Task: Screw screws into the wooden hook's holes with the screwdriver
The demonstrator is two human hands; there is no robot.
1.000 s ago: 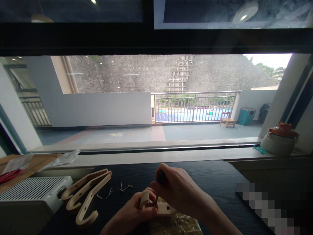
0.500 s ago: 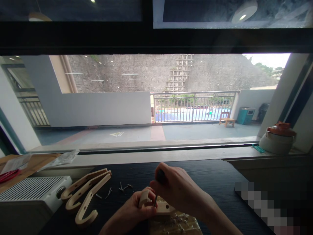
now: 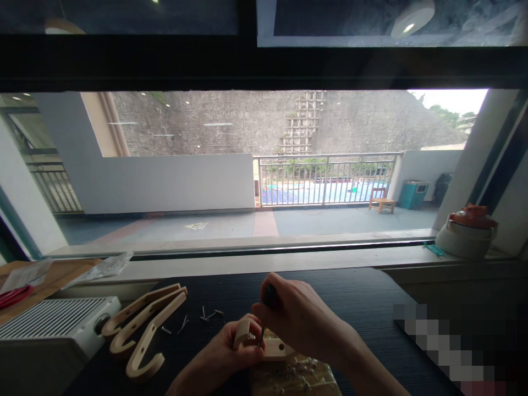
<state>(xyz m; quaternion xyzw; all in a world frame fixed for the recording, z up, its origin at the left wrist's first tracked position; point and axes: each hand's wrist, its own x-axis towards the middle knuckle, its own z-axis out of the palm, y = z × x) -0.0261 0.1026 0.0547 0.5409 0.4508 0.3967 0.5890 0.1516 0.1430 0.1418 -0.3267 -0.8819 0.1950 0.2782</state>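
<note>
My right hand (image 3: 295,308) is wrapped round the dark handle of a screwdriver (image 3: 269,297). Its thin shaft points down at a pale wooden hook (image 3: 274,347). The curled end of that hook is pinched by my left hand (image 3: 229,346), whose fingers sit beside the shaft's tip. The hook lies on a board wrapped in clear film (image 3: 295,379), with several screws on top. A dark hole shows in the hook's flat part; the tip's exact seat is hidden by my fingers.
Several more wooden hooks (image 3: 144,344) lie on the dark table (image 3: 346,291) at left, with loose screws (image 3: 211,315) near them. A white radiator (image 3: 61,316) stands left of the table. A pot with an orange top (image 3: 466,234) sits on the windowsill (image 3: 289,259).
Almost nothing differs. Both hands, the screwdriver and the hook hold their places, with only a slight shift of the whole view.
</note>
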